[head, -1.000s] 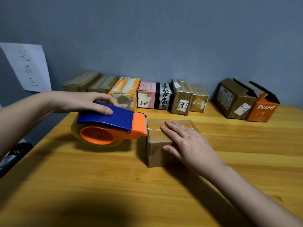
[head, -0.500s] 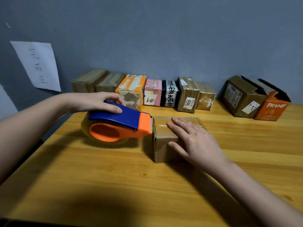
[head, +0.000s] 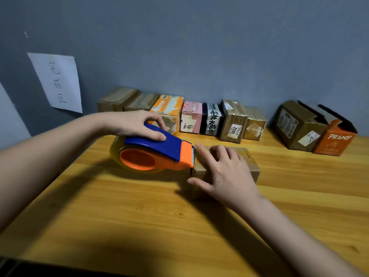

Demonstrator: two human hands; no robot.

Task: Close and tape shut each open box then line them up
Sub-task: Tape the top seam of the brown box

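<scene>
- Small brown cardboard box [head: 252, 166]: mid worktop, flaps closed, clear tape visible along top; brown tape strip at far R corner of the top.
- Tape dispenser [head: 155, 154]: blue handle, orange body & core, clear tape roll at rear. Lies w/ serrated cutter end touching box's L top edge.
- Left hand [head: 137, 124]: on top of dispenser handle, fingers curled over far side, thumb along near side – grips it.
- Right hand [head: 225, 174]: flat on box top, fingers straight & spread, index tip just beside cutter, thumb down box's near L face. Presses, nothing gripped.
- Wooden worktop [head: 139, 216]: yellow-orange grain, against grey-blue wall [head: 199, 47].
- Row of closed boxes along wall, side by side, L to R:
  - plain brown carton [head: 116, 99]
  - second brown carton [head: 141, 101]
  - orange/white printed box [head: 169, 108]
  - pink box [head: 191, 118], label "710"
  - black/white box [head: 212, 120] w/ large characters
  - taped brown box [head: 232, 121], label "3012"
  - small brown box [head: 254, 125], clear tape patch on front.
- Apart from row, far R of worktop, two open boxes touching each other:
  - brown carton [head: 297, 126] w/ white labels, flaps up, tilted on edge
  - orange box [head: 335, 141] marked "PRAMY", flaps open.
- Paper sheet [head: 58, 82]: white, on wall at L, handwritten characters, not legible.
</scene>
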